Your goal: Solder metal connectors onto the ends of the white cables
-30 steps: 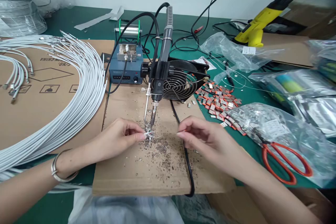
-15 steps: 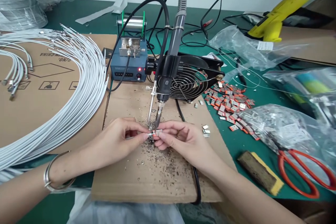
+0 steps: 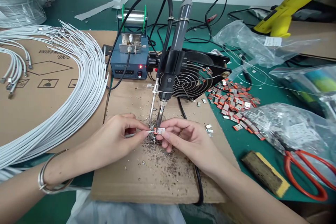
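Note:
My right hand [image 3: 183,136] pinches a small USB connector [image 3: 160,131] with a silver shell and an orange-red part. From the left, my left hand [image 3: 126,134] closes its thumb and index finger on a thin white wire end [image 3: 149,132] at the connector's left side. Directly above, the tip of a mounted soldering iron [image 3: 160,113] comes down to the orange-red part. A thin metal feed tube [image 3: 152,106] ends beside the tip. Whether tip and connector touch is too small to tell. Solder bits [image 3: 168,168] litter the cardboard [image 3: 126,182] below.
A blue solder feeder [image 3: 128,66] and a black fan [image 3: 183,82] stand behind the hands. White cables [image 3: 89,87] curve along the left. At right lie many connectors [image 3: 233,99], a plastic bag [image 3: 286,122], a sponge [image 3: 265,173] and red-handled scissors [image 3: 291,171].
The view has shifted slightly, so the iron and the items at right appear farther right. Both hands keep their pinch under the tip; the connector's silver shell shows more clearly.

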`<state>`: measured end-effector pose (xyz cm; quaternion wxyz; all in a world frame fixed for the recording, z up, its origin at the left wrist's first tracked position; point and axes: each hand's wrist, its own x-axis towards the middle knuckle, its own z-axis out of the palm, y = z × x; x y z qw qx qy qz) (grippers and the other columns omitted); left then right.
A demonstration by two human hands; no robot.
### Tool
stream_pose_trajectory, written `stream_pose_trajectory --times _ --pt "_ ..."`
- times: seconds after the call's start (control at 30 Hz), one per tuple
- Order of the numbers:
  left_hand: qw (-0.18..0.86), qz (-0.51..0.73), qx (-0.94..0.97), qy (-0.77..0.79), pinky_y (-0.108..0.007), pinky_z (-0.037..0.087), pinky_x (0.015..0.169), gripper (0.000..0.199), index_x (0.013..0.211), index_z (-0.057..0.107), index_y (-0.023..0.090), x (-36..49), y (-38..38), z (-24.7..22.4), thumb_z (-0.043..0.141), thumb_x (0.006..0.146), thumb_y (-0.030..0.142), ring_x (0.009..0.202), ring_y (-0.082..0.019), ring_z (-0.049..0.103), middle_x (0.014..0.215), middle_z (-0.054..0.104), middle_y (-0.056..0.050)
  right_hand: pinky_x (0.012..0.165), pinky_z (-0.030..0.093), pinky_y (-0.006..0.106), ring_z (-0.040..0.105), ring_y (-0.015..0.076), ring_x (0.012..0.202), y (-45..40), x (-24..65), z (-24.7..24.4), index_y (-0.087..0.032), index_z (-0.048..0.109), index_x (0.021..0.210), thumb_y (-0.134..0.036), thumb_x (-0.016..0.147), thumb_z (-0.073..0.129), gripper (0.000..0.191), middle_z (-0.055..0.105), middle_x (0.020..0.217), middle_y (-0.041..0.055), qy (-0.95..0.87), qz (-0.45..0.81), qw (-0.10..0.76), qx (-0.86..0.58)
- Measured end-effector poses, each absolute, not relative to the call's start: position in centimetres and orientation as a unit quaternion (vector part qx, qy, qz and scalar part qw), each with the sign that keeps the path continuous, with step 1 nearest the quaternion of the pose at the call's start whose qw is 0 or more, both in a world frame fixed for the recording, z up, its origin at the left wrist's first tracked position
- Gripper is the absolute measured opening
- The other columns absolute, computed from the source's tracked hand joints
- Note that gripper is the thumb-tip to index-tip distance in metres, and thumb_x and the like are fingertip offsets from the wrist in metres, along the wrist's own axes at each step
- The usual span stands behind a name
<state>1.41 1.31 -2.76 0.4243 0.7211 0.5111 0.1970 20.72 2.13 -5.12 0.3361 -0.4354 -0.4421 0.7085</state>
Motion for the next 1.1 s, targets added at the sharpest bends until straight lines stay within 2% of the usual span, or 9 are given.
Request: stream_pose_trajectory --times 0.33,0.6,0.93,1.1 --pt "0.405 0.182 0.731 0.518 -0.022 0.036 0.054 0.019 0.087 0.071 0.024 1.54 1.23 -2.20 0.052 0.084 0.026 0.060 -0.010 0.051 0.069 0.060 0.002 0.041 0.041 0.016 0.052 0.0059 0.048 2.15 20.73 -4.81 -0.018 0.065 0.077 -0.028 0.066 0.072 0.016 0.068 0.064 0.0014 -0.452 0.698 0.336 -0.442" --pt "0.391 0.184 0.737 0.519 -0.022 0.035 0.052 0.020 0.086 0.071 0.024 1.58 1.26 -2.17 0.052 0.083 0.024 0.056 -0.009 0.049 0.066 0.057 0.001 0.042 0.042 0.017 0.054 0.0070 0.048 2.25 20.72 -4.63 -0.019 0.065 0.076 -0.032 0.064 0.073 0.019 0.067 0.063 0.0009 -0.451 0.700 0.330 -0.445" --pt "0.393 0.198 0.733 0.519 -0.020 0.035 0.050 0.019 0.092 0.071 0.026 1.61 1.24 -2.26 0.054 0.083 0.025 0.056 -0.008 0.049 0.066 0.059 0.003 0.045 0.041 0.016 0.058 0.0073 0.054 2.24 20.90 -4.72 -0.019 0.066 0.077 -0.027 0.067 0.072 0.014 0.069 0.065 0.0008 -0.445 0.711 0.335 -0.429" --pt "0.402 0.192 0.731 0.517 -0.020 0.036 0.051 0.018 0.087 0.071 0.025 1.64 1.22 -2.07 0.053 0.083 0.023 0.057 -0.009 0.050 0.068 0.060 0.002 0.050 0.046 0.016 0.062 0.0087 0.059 2.21 20.96 -4.83 -0.020 0.067 0.078 -0.026 0.069 0.071 0.012 0.070 0.066 0.0006 -0.437 0.722 0.338 -0.415"
